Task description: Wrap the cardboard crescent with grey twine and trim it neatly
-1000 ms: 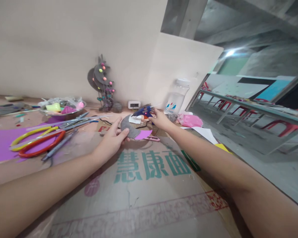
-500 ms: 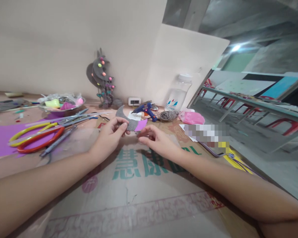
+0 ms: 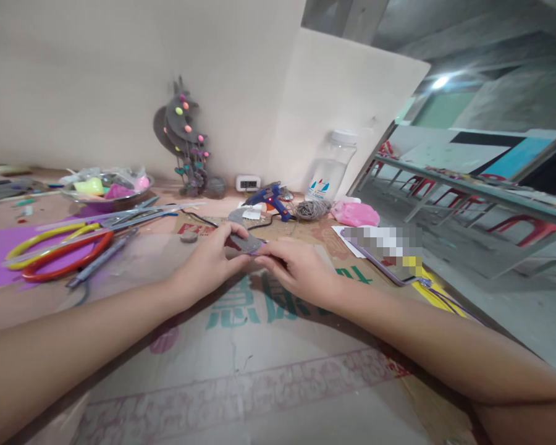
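Both hands work close together over the printed cardboard (image 3: pixel 204 395). Our left hand (image 3: pixel 222 253) grips the grey curved piece (image 3: pixel 248 242) between thumb and fingers; our right hand (image 3: pixel 301 269) pinches at its near end, where a sliver of the purple piece (image 3: pixel 262 248) shows. Fingertips hide most of that join, so we cannot tell how the two layers lie.

Hazards, our judgement: the glue gun (image 3: pixel 267 199) rests just behind the work, red light lit. If the nozzle is hot, a knuckle straying back could be burned — the grey piece's far tip already appears near it, though depth is hard to read. The dark cable (image 3: pixel 271 221) curves behind the hands; a snag could drag the gun over. Uneven pinching could skew the purple piece against the grey one.

Containers: the metal bowl (image 3: pixel 141 194), at far left, holds yellow-green, magenta and pink lumps with clear plastic wrapping; we cannot identify them further. The clear bottle (image 3: pixel 328 176), white-capped, stands behind the yarn ball (image 3: pixel 312 210); it seems to hold clear liquid — level uncertain. Beside the yarn lies a pink bag (image 3: pixel 354 213), contents hidden.
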Motion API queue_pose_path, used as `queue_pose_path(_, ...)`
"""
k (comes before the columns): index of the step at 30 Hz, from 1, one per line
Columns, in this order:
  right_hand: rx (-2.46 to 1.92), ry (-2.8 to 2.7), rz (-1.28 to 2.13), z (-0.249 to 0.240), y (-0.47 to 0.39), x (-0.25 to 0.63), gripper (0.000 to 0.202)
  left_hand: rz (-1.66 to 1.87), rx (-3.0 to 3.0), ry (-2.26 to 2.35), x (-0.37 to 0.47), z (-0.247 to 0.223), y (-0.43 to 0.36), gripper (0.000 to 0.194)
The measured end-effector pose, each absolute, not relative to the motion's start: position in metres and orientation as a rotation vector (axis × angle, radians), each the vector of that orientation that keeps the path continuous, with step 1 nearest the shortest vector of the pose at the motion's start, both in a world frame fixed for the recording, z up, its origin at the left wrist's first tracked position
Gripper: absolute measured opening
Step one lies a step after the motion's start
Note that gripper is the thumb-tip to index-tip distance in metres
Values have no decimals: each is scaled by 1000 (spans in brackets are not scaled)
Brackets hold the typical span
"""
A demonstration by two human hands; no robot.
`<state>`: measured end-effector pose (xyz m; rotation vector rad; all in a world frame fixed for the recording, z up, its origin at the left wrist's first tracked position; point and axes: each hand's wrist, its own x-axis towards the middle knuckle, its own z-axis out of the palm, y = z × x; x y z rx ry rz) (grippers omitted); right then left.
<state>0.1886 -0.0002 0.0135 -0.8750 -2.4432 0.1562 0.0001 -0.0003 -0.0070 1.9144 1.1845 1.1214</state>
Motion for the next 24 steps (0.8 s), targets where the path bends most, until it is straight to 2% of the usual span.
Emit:
queue_pose_path(8, -1006, -2158, 406, 18, 6, 191, 20, 1137, 2090, 1208, 0, -5, -3, 31)
queue_pose_path(24, -1013, -2175, 469, 24, 14, 201, 18, 1194, 2075, 1192, -1, -1, -8, 23)
